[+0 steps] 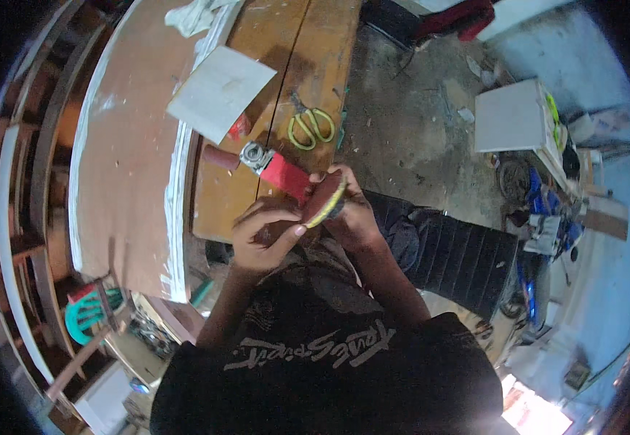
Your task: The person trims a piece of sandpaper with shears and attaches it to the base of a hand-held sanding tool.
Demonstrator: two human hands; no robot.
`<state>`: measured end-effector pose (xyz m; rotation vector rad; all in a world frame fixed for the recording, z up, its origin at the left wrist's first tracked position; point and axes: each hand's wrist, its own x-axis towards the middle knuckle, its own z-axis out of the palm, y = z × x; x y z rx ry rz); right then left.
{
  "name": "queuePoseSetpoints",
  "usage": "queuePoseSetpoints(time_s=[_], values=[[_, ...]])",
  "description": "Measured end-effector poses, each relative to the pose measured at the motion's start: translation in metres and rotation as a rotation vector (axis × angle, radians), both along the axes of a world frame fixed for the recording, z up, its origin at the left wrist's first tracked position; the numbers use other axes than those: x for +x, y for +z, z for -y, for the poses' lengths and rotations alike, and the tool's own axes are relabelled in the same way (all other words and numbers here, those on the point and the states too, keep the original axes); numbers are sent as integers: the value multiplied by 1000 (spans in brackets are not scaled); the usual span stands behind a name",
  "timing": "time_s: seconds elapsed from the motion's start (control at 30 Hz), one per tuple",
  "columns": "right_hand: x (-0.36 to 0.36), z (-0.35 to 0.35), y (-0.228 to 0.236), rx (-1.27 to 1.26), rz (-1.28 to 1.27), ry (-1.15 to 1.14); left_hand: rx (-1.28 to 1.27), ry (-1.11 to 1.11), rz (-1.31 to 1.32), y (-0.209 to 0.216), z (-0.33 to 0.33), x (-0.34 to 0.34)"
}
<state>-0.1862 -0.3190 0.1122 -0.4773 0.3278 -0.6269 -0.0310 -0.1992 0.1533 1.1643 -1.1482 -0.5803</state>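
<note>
Over the near edge of the wooden table (pixel 268 94), I hold a round sanding disc (pixel 324 201) with a reddish-brown face and a yellow edge. My right hand (pixel 360 221) grips it from the right, with a dark backing partly showing behind it. The thumb and fingers of my left hand (pixel 260 235) pinch its lower left rim. Just beyond the disc lies a red angle grinder (pixel 284 175) with a silver metal head, partly covered by the disc and my fingers. Yellow-handled scissors (pixel 310 129) rest farther back on the table.
A pale square sheet (pixel 220 94) lies across the table and a large brown panel (pixel 130 145) with white edges at left. Right of me stands a black padded bench (pixel 467 254). Beyond are a white box (pixel 510 119) and a blue motorbike (pixel 532 196). A green chair (pixel 94 315) is lower left.
</note>
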Motion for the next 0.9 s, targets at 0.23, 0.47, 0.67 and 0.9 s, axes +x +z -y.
queuePoseSetpoints(time_s=[0.23,0.47,0.67,0.9], values=[[3,-4,2,-175,-99,3,43,-37,1,-13,-7,9],[0,-8,-11,-472,-433,-59,135,44,-189,-28,-12,4],[0,-12,10,-477,-494,-99,130,59,-303,-23,-12,-1],[-4,-14,17,-611,-527,-68,250,181,-435,-34,-17,-1]])
